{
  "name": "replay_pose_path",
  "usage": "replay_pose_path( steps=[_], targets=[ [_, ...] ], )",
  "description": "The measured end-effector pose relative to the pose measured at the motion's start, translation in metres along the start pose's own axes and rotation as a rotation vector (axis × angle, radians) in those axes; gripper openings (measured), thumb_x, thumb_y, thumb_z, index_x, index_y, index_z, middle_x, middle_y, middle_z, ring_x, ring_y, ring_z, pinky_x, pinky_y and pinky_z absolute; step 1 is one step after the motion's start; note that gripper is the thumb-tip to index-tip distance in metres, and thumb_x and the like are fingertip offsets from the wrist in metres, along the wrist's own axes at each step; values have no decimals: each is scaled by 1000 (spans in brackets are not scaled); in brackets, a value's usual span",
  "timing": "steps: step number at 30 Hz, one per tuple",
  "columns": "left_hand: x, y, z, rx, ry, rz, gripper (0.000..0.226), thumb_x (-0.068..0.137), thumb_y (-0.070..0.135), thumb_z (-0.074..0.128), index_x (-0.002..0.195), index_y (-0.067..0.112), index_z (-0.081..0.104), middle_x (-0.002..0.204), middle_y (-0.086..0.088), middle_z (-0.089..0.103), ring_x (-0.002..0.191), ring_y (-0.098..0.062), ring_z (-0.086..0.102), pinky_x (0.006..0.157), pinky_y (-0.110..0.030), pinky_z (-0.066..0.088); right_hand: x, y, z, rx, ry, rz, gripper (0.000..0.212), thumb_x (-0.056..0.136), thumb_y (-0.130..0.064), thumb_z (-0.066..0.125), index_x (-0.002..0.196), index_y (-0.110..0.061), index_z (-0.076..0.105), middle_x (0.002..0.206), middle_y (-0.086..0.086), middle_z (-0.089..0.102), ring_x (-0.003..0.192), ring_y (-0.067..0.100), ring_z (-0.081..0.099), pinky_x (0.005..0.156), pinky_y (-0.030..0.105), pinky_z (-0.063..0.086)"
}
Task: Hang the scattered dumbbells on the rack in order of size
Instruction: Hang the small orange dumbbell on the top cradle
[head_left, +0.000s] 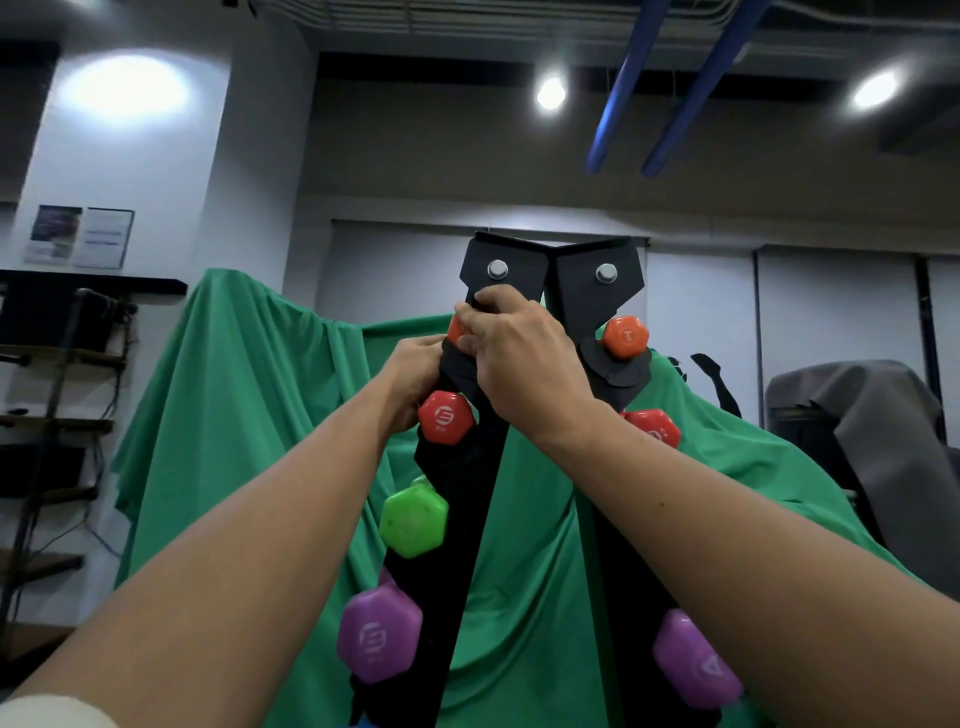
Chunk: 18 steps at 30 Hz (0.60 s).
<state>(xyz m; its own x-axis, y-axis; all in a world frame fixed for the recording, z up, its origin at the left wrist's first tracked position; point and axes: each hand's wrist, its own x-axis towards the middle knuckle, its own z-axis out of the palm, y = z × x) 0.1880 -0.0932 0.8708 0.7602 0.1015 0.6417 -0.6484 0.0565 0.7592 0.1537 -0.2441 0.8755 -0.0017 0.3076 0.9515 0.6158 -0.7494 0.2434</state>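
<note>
— Where are my hands?
— Both up at the top of the black rack (470, 519). My right hand (519, 358) curls its fingers (475, 317) round the small orange dumbbell (456, 328) at the top left slot.
— And the left hand (413, 387)?
— Just below those fingers, beside the red dumbbell (445, 417); I cannot tell its grip. Green (414, 521) and purple (378, 635) dumbbells hang lower.

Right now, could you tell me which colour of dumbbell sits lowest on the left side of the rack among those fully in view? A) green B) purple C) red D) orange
B: on the rack, the purple dumbbell hangs below the green dumbbell, which hangs below the red dumbbell.
</note>
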Motion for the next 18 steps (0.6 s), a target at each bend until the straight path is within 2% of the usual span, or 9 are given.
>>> replay_pose_path(
  steps=[3, 8, 14, 16, 18],
  targets=[
    [-2, 3, -3, 81, -12, 0, 12, 95, 6, 64, 96, 7, 76, 81, -15, 72, 68, -27, 64, 70, -38, 53, -2, 5, 0, -12, -15, -7, 36, 102, -27, 63, 137, -23, 67, 130, -3, 62, 104, 29, 62, 83, 43, 58],
    [-2, 8, -11, 274, -19, 1, 25, 103, 27, 58, 117, 19, 76, 100, -8, 80, 87, -24, 71, 87, -44, 55, -7, 11, -1, 15, -64, -3, 44, 102, -28, 62, 145, -25, 60, 132, -5, 60, 109, 28, 60, 84, 46, 59],
    [-19, 19, -15, 437, 6, -22, 34, 107, 45, 45, 129, 33, 69, 120, 3, 75, 101, -21, 68, 77, -30, 53, -17, 12, -5, -34, -132, -22, 54, 102, -19, 57, 155, -24, 47, 148, -4, 53, 108, 29, 56, 89, 44, 56],
    [-23, 25, -17, 448, 49, 4, 37, 108, 47, 42, 134, 36, 65, 127, 2, 69, 107, -24, 67, 86, -37, 56, -22, 16, -12, -55, -148, -44, 58, 101, -17, 57, 157, -21, 44, 156, -3, 50, 104, 29, 56, 91, 46, 54],
    [-27, 32, -17, 468, 73, 45, 41, 107, 50, 41, 139, 35, 62, 131, 2, 66, 112, -23, 65, 99, -45, 55, -26, 18, -21, -96, -210, -59, 62, 101, -19, 55, 160, -20, 37, 164, -3, 41, 107, 30, 55, 91, 48, 52]
  ],
)
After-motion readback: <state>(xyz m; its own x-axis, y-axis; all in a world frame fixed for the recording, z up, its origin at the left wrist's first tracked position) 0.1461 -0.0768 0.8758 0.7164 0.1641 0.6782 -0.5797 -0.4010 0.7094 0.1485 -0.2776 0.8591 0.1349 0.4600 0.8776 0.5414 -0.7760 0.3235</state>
